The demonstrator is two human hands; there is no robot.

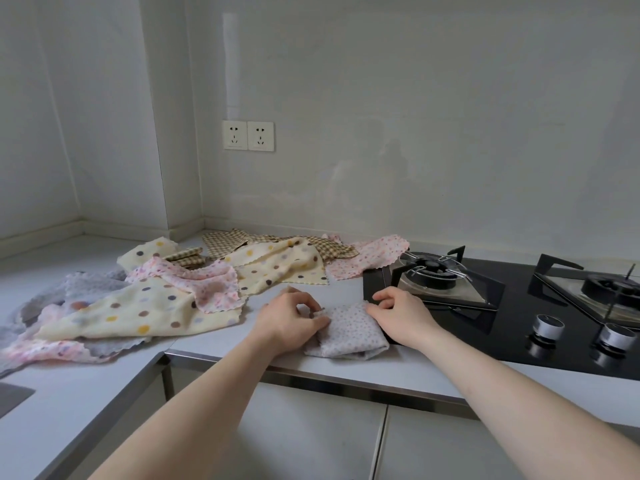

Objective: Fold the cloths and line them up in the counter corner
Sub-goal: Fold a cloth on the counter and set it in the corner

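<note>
A small grey cloth with tiny dots (349, 332) lies partly folded near the counter's front edge. My left hand (291, 317) pinches its far left corner. On its far right corner, beside the hob, my right hand (398, 313) has its fingers curled round the edge. Several loose cloths lie spread behind and to the left: a cream polka-dot cloth (138, 313), a pink speckled cloth (211, 285), a second cream dotted cloth (277, 265), a brown checked cloth (235, 240), a pink cloth (374, 254) by the burner and a grey cloth (86, 285).
A black glass hob (512, 327) with two burners and two knobs fills the counter's right side. The counter corner (194, 226) sits behind the cloths, below a double wall socket (248, 135). A dark cutout shows at the far left edge (10, 396).
</note>
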